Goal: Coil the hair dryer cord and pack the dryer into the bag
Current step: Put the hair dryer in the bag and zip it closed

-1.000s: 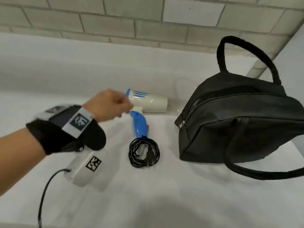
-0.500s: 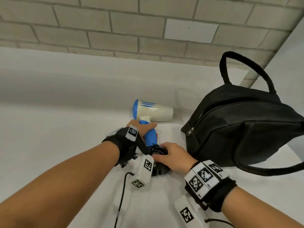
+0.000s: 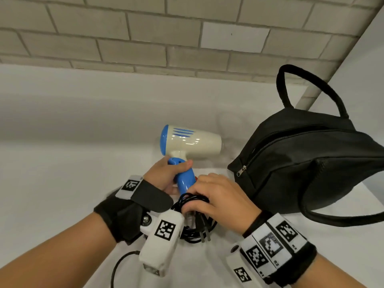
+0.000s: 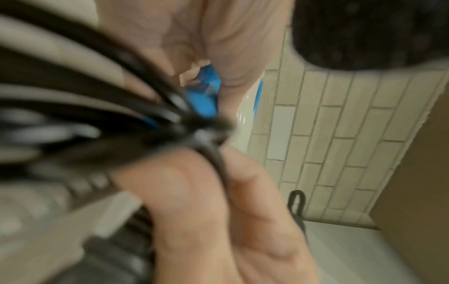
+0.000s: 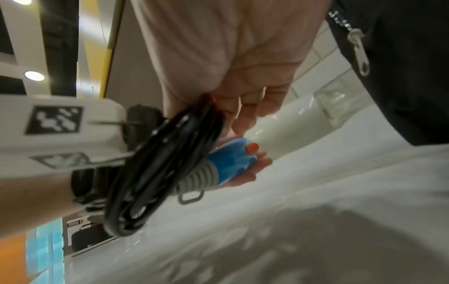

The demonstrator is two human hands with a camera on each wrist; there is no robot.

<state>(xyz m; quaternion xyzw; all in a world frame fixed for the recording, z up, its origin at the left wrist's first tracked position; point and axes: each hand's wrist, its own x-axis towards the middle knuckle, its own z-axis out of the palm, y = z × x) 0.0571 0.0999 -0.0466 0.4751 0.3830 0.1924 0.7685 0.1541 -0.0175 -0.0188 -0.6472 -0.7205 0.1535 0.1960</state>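
white tabletop (image 3: pixel 62 183): dryer (image 3: pixel 190 142) nozzle points right toward bag (image 3: pixel 311 169); left hand (image 3: pixel 164 175) grips handle, right hand (image 3: pixel 218 196) pinches cord (image 3: pixel 195 229).

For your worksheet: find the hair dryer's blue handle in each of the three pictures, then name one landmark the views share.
Head: blue handle at centre, gripped by the left hand.
Left wrist: blurred blue patch, upper middle, behind the cord.
Right wrist: blue handle at centre, red button on it.
Shared landmark: the black coiled cord.

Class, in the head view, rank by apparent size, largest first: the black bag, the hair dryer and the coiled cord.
1. black bag
2. hair dryer
3. coiled cord, partly hidden by the right hand
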